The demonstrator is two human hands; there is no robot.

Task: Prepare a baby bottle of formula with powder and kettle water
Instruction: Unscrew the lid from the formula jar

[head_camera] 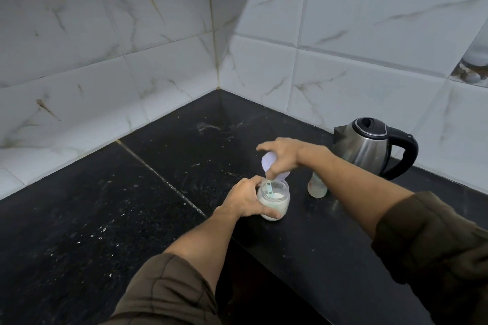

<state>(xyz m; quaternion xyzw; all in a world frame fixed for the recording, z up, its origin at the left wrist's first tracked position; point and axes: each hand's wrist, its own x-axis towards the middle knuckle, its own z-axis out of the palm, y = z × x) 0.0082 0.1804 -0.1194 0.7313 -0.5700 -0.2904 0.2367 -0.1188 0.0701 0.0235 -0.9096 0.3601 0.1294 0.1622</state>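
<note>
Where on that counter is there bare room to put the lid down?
The lid fits on bare black counter left of the jar or behind it toward the corner. The right is crowded: baby bottle and kettle stand close.

Dress noted: left sleeve [169, 290] and right sleeve [427, 245], a matching pair.
Both are dark olive-brown woven cloth, bunched in heavy creased folds near the elbow. A stitched seam runs lengthwise down the left sleeve. The left hand [245, 200] and right hand [282, 155] are uncovered.
</note>
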